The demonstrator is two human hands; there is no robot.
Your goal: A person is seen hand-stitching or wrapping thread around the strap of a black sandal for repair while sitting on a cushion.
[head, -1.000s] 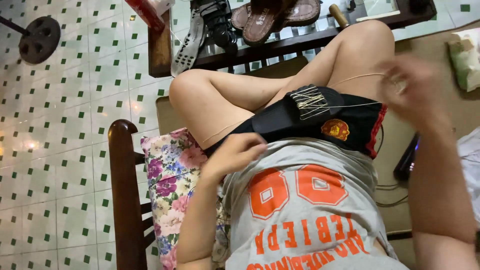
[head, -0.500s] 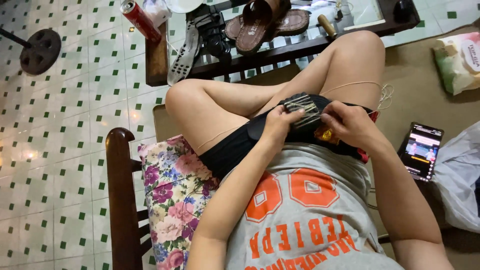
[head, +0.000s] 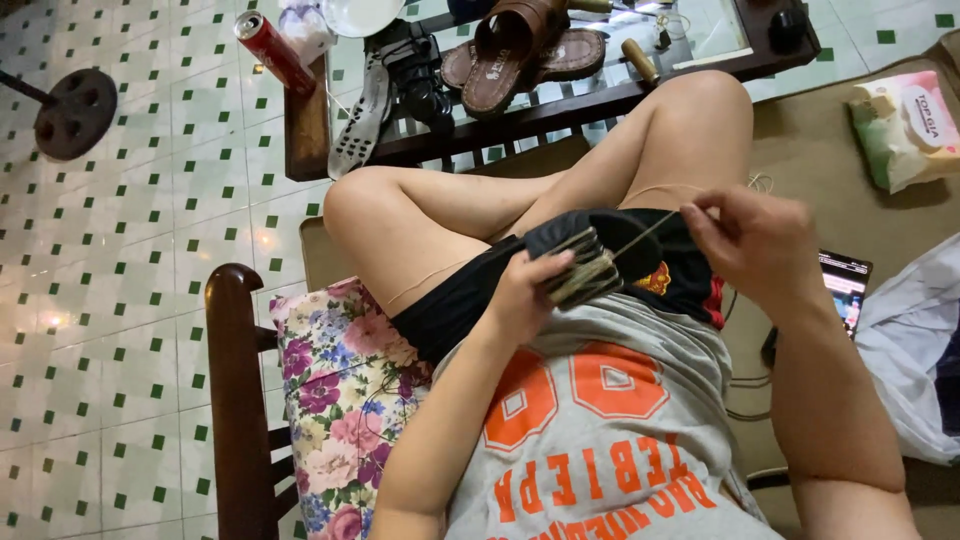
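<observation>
The person is sitting in a grey shirt (head: pixel 600 440) with orange lettering, knees bent, working in the lap. The left hand (head: pixel 525 295) is gripping a dark piece of fabric (head: pixel 590 240), its fingers (head: pixel 548 270) curled tight around a folded edge where pale, tan stitching is showing in close parallel rows. The fabric is black, bunched into a thick roll, and is lying on the black shorts just below the raised right knee. The right hand (head: pixel 750 240) is hovering just beside it, fingers (head: pixel 700 215) pinched narrowly on a thin pale thread (head: pixel 640 235) that is running taut from the stitched edge up to the fingertips; whether a needle is there is too small to tell.

Beside the left hip a floral cushion (head: pixel 340 400) is resting against a dark wooden chair frame (head: pixel 235 400). To the right a phone (head: pixel 845 285) with a lit screen is lying on the brown seat, near a white cloth (head: pixel 915 350).

Farther off, a dark table (head: pixel 310 130) is carrying brown sandals (head: pixel 520 45), a red can (head: pixel 272 50) and a white bowl (head: pixel 360 14). A green-dotted tiled floor (head: pixel 130 270) is spreading out to the left.
</observation>
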